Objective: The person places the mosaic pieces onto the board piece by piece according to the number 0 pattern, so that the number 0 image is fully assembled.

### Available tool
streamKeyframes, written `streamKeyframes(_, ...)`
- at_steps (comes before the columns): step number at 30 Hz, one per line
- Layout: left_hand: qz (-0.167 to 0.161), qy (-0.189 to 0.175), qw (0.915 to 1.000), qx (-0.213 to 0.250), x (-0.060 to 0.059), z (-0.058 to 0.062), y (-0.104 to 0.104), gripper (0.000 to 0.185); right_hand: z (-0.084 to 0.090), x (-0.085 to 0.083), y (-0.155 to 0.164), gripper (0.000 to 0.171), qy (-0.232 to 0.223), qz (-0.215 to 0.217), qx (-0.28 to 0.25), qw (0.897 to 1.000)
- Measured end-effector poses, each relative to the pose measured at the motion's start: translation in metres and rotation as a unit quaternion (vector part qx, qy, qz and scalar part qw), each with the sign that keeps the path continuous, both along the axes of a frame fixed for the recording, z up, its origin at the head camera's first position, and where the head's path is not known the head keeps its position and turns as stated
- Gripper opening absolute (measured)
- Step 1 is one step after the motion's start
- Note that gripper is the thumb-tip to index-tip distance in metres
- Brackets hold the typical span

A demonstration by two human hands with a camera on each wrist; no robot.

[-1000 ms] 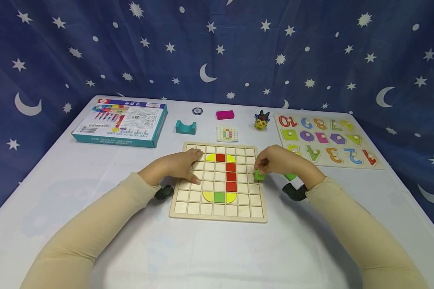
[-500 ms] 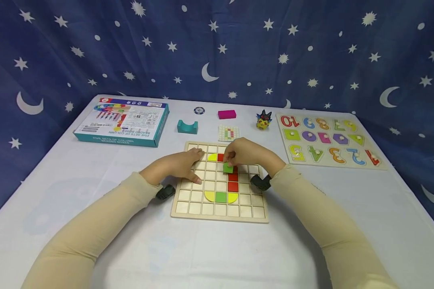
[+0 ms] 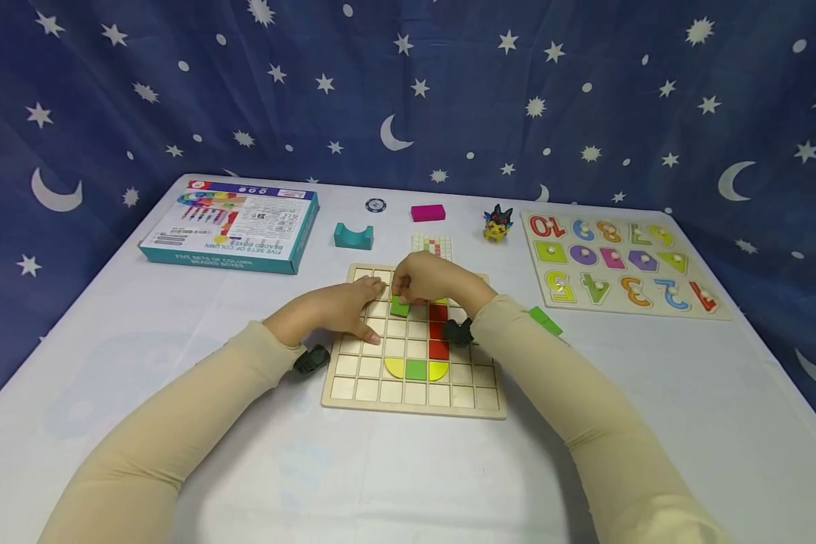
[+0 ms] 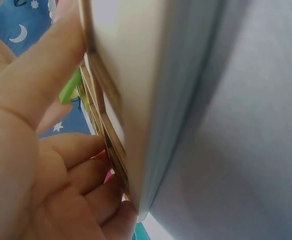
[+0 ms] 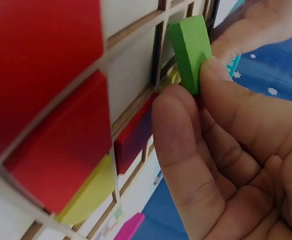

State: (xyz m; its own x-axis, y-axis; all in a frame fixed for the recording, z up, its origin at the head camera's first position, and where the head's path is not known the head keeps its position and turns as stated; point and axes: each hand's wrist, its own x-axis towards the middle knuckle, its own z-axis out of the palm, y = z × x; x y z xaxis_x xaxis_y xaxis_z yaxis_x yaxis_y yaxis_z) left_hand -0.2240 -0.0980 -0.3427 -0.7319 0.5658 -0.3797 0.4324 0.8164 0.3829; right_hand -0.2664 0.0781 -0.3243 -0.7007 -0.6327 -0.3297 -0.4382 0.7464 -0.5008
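Fingers of the right hand point(image 3: 430, 281) pinch a green block point(image 3: 400, 307), holding it just above the upper cells of the wooden grid board point(image 3: 353, 389), left of the red column point(image 3: 438, 332). In the right wrist view the green block point(image 5: 190, 52) sits between thumb and fingertips point(image 5: 178, 125), tilted over the grid. The left hand point(image 3: 336, 310) lies flat on the board's upper left part, fingers straight and spread. Near the board's lower edge sit a green square point(image 3: 415, 369) and yellow pieces point(image 3: 394, 368). A white table point(image 3: 394, 476) carries everything: a teal box point(image 3: 234, 227) at the far left, a teal arch block point(image 3: 353, 236), a pink block point(image 3: 428, 212), a small toy figure point(image 3: 496, 224), a pattern card point(image 3: 431, 245) and a number puzzle point(image 3: 619, 261) at the right. Another green piece point(image 3: 545, 320) lies just right of the right sleeve. Behind hangs a blue curtain point(image 3: 177, 83) with stars and moons
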Motion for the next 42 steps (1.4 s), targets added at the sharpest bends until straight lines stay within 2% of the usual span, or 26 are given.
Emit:
streamKeyframes(9, -0.001, 0.001, 1.0, 0.005, 0.0, 0.001, 0.0, 0.098, -0.007, 0.001, -0.009, 0.004, 0.037, 0.003, 0.046, 0.998)
streamKeyframes(18, -0.001, 0.004, 1.0, 0.002, 0.0, 0.001, 0.001, 0.098, 0.0, 0.003, 0.0, 0.005, 0.039, -0.006, 0.035, 0.999)
streamKeyframes(28, 0.008, 0.0, 1.0, 0.003, 0.001, 0.0, 0.002, 0.097, 0.008, 0.005, 0.056, 0.007, 0.02, -0.046, 0.01, 0.999)
streamKeyframes(42, 0.012, 0.0, 0.9999, 0.011, 0.001, -0.003, 0.0, 0.096, 0.006, 0.011, 0.151, 0.016, 0.009, -0.097, 0.055, 0.994)
